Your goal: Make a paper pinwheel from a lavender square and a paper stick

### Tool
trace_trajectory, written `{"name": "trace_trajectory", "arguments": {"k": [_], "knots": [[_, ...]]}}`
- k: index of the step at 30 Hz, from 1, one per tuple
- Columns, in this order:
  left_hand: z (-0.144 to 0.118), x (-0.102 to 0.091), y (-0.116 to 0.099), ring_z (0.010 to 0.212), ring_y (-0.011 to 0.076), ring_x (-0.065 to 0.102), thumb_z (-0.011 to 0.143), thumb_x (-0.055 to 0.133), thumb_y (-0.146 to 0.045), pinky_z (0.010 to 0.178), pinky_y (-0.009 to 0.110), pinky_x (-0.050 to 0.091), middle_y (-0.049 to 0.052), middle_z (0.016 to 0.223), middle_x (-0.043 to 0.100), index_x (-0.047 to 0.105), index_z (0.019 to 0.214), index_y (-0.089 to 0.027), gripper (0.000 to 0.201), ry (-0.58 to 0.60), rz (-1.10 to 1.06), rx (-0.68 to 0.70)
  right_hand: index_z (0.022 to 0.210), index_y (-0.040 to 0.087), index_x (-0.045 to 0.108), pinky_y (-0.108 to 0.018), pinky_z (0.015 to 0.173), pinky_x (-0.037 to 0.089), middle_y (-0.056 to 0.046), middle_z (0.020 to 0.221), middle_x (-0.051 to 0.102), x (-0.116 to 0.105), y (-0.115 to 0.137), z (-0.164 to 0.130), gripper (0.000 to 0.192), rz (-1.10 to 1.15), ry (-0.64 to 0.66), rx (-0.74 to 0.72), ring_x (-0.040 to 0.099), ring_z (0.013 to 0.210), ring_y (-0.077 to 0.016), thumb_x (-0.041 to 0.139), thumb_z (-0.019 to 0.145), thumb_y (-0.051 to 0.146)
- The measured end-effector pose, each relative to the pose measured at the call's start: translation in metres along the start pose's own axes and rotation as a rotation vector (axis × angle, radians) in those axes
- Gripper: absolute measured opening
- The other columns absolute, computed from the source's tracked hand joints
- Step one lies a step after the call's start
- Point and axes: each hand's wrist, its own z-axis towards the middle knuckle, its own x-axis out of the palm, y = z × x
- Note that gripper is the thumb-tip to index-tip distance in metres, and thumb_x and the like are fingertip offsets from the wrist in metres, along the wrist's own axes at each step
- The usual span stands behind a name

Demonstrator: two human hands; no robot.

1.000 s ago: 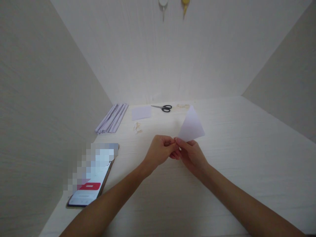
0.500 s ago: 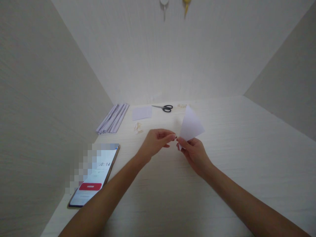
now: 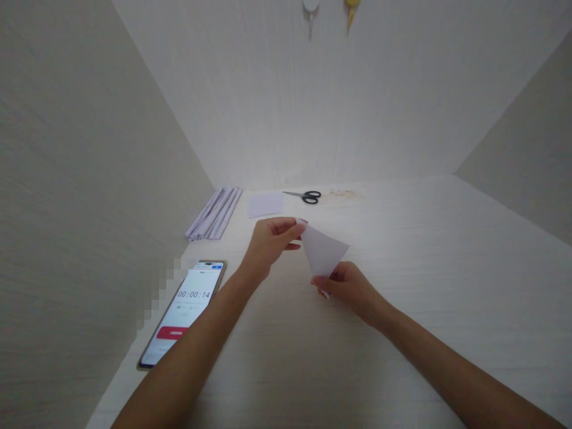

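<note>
Between my hands, above the table, is a white piece of paper (image 3: pixel 322 250) that looks like a tapering, folded or rolled shape. My left hand (image 3: pixel 273 243) pinches its upper left corner between thumb and fingers. Lower down, my right hand (image 3: pixel 342 283) grips the narrow bottom end, with the thumb in front and a small tip poking out below. The fingers behind the paper are partly hidden.
Black-handled scissors (image 3: pixel 309 197) and a flat white sheet (image 3: pixel 266 205) lie at the back of the table. Rolled papers (image 3: pixel 214 214) are stacked at the back left. A phone (image 3: pixel 187 304) showing a timer lies beside my left forearm. Small pale bits (image 3: pixel 342 193) are near the wall.
My left hand has moved up and taken hold of the paper's upper left corner. My right hand has come lower, and the paper has tilted to the left. The view has shifted slightly.
</note>
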Motion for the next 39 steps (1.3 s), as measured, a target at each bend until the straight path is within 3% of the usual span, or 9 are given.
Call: {"name": "trace_trajectory", "arguments": {"k": [4, 10, 15, 19, 23, 27, 30, 34, 39], "knots": [[0.004, -0.009, -0.002, 0.060, 0.0103, 0.058, 0.057, 0.066, -0.031, 0.051, 0.019, 0.047, 0.002, 0.063, 0.063, 0.061, 0.067, -0.012, 0.022, -0.062, 0.035, 0.010, 0.048, 0.014, 0.053, -0.021, 0.042, 0.031, 0.003, 0.043, 0.051, -0.008, -0.002, 0.003, 0.021, -0.072, -0.014, -0.025, 0.042, 0.040, -0.0065, 0.065, 0.060, 0.027], [-0.006, -0.022, 0.025, 0.051, 0.0099, 0.056, 0.057, 0.064, -0.025, 0.048, 0.020, 0.045, -0.002, 0.054, 0.057, 0.047, 0.067, -0.014, 0.022, -0.108, 0.095, -0.043, 0.075, 0.015, 0.053, -0.020, 0.044, 0.036, 0.005, 0.049, 0.053, -0.033, -0.007, 0.014, 0.024, -0.114, -0.273, -0.094, 0.049, 0.043, -0.0081, 0.063, 0.062, 0.033], [-0.034, -0.017, 0.056, 0.051, 0.0102, 0.050, 0.067, 0.047, -0.016, 0.050, 0.022, 0.038, -0.003, 0.053, 0.053, 0.048, 0.070, -0.017, 0.003, -0.024, 0.670, 0.057, 0.074, 0.016, 0.053, -0.022, 0.047, 0.035, 0.003, 0.052, 0.052, -0.038, -0.011, 0.015, 0.011, -0.643, -0.305, -0.211, 0.048, 0.047, -0.0099, 0.056, 0.068, 0.025], [-0.049, -0.008, 0.060, 0.060, 0.0136, 0.051, 0.074, 0.039, -0.015, 0.055, 0.026, 0.036, 0.000, 0.063, 0.056, 0.051, 0.076, -0.019, 0.013, -0.041, 1.096, 0.116, 0.072, 0.017, 0.054, -0.025, 0.054, 0.039, 0.000, 0.062, 0.055, -0.033, -0.014, 0.011, 0.004, -1.014, -0.278, -0.348, 0.050, 0.057, -0.0130, 0.051, 0.073, 0.019], [-0.052, -0.002, 0.058, 0.071, 0.0173, 0.052, 0.079, 0.035, -0.016, 0.058, 0.028, 0.040, 0.004, 0.075, 0.057, 0.051, 0.082, -0.019, 0.017, -0.024, 1.304, 0.192, 0.075, 0.015, 0.057, -0.028, 0.066, 0.043, -0.006, 0.079, 0.056, -0.028, -0.015, 0.007, 0.010, -1.203, -0.263, -0.549, 0.052, 0.074, -0.0165, 0.047, 0.076, 0.012], [-0.050, 0.000, 0.064, 0.095, 0.0203, 0.046, 0.079, 0.035, -0.009, 0.077, 0.034, 0.043, 0.010, 0.100, 0.052, 0.053, 0.091, -0.015, 0.023, -0.013, 1.348, 0.449, 0.078, 0.015, 0.060, -0.030, 0.071, 0.045, -0.007, 0.082, 0.059, -0.023, -0.015, 0.005, 0.020, -1.395, -0.085, -0.709, 0.051, 0.079, -0.0183, 0.043, 0.077, 0.006], [-0.049, 0.002, 0.068, 0.106, 0.0193, 0.041, 0.080, 0.035, -0.008, 0.087, 0.032, 0.040, 0.010, 0.113, 0.047, 0.052, 0.096, -0.013, 0.024, 0.094, 1.295, 0.596, 0.082, 0.013, 0.062, -0.030, 0.073, 0.048, -0.008, 0.086, 0.061, -0.021, -0.016, 0.001, 0.020, -1.471, -0.021, -0.717, 0.053, 0.081, -0.0192, 0.044, 0.077, 0.005], [-0.054, 0.006, 0.066, 0.102, 0.0172, 0.048, 0.080, 0.033, -0.005, 0.086, 0.029, 0.043, 0.010, 0.110, 0.052, 0.051, 0.100, -0.010, 0.028, 0.250, 1.311, 0.552, 0.100, 0.006, 0.059, -0.031, 0.082, 0.048, -0.012, 0.101, 0.060, -0.024, -0.023, -0.008, 0.033, -1.520, -0.039, -0.716, 0.052, 0.093, -0.0206, 0.039, 0.075, 0.000], [-0.062, 0.010, 0.073, 0.115, 0.0207, 0.041, 0.077, 0.027, -0.001, 0.096, 0.031, 0.036, 0.017, 0.122, 0.046, 0.042, 0.116, -0.001, 0.041, 0.270, 1.357, 0.510, 0.113, 0.000, 0.050, -0.033, 0.093, 0.043, -0.017, 0.117, 0.052, -0.023, -0.029, -0.021, 0.040, -1.572, -0.028, -0.730, 0.048, 0.107, -0.0218, 0.035, 0.076, 0.003]]}}
